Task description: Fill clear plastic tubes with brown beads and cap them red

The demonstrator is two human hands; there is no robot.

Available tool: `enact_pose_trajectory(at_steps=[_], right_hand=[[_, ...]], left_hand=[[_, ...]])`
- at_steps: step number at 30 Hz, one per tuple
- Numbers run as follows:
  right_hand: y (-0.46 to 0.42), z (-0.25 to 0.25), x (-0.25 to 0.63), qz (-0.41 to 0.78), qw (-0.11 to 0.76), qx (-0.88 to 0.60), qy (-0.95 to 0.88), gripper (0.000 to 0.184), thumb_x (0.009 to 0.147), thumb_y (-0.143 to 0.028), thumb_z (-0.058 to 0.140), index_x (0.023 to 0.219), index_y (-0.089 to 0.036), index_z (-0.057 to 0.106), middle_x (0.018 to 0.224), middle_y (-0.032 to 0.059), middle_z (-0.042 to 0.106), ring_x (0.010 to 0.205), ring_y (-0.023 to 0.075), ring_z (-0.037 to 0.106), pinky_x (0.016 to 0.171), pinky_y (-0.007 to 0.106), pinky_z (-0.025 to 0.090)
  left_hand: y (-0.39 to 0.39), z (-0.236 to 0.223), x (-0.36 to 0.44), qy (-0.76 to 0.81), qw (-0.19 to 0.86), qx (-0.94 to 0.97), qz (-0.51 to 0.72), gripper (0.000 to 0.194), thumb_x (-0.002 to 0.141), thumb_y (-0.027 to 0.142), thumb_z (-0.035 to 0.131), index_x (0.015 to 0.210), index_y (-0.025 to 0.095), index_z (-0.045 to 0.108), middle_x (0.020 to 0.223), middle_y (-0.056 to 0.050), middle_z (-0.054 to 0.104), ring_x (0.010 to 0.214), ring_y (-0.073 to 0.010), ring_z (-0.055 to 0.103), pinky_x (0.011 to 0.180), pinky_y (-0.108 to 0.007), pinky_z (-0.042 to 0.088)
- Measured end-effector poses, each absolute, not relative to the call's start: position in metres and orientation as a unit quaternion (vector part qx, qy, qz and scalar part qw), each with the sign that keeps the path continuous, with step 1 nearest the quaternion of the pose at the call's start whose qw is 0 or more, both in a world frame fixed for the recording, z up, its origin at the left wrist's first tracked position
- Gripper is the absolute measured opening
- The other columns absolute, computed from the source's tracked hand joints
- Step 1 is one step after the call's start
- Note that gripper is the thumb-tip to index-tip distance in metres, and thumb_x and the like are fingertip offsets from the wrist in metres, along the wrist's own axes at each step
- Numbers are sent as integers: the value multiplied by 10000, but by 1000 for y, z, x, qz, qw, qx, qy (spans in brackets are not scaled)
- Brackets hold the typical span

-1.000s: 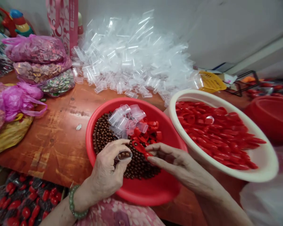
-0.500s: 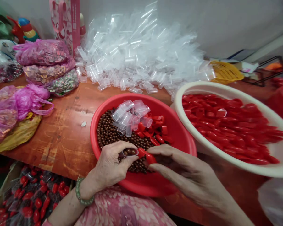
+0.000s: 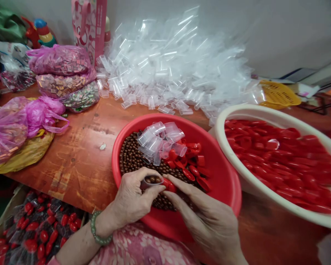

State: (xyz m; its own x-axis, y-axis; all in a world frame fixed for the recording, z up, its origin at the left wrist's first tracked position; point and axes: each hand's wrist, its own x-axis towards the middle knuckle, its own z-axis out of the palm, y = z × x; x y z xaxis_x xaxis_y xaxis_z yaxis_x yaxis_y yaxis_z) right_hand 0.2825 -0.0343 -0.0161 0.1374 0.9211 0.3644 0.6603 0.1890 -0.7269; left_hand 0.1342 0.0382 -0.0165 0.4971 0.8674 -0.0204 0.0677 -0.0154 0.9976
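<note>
Soft, muted light. White glare streaks the piled clear tubes at twelve o'clock, their tops smeared and stretched. The table shines at nine, darkens toward five. Red pieces at three blur.

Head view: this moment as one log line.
left hand: holds tube, beads inside | right hand: holds red piece beside tube | red basin: below hands, beads, tubes, red pieces inside | white basin: red pieces inside
</note>
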Motion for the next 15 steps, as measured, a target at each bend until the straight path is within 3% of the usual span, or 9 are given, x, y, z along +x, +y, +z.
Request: enact_pose_trajectory(at_steps=[6, 11, 15], right_hand=[[-33, -27, 278, 143, 440, -608, -646, 427, 847, -68, 610, 1231, -250, 643, 1171, 75, 713, 1029, 212, 700, 931, 352, 583], [-33, -29, 272, 251, 527, -642, -498, 305, 837, -148, 666, 1119, -264, 654, 1038, 47, 729, 886, 178, 724, 801, 309, 623], [-29, -26, 275, 268, 555, -621, -485, 187, 800, -174, 709, 978, -230, 703, 934, 44, 735, 841, 179, 713, 792, 324, 615]], left_hand=[[39, -16, 136, 381, 586, 625, 348, 120, 829, 206, 635, 932, 154, 671, 896, -40, 723, 776, -136, 656, 729, -224, 513], [42, -15, 137, 382, 599, 617, 340, 110, 828, 210, 632, 900, 134, 668, 875, -53, 703, 785, -142, 639, 741, -233, 501], [42, -15, 136, 369, 616, 608, 339, 108, 833, 198, 622, 915, 138, 660, 880, -43, 685, 794, -135, 623, 746, -230, 491]])
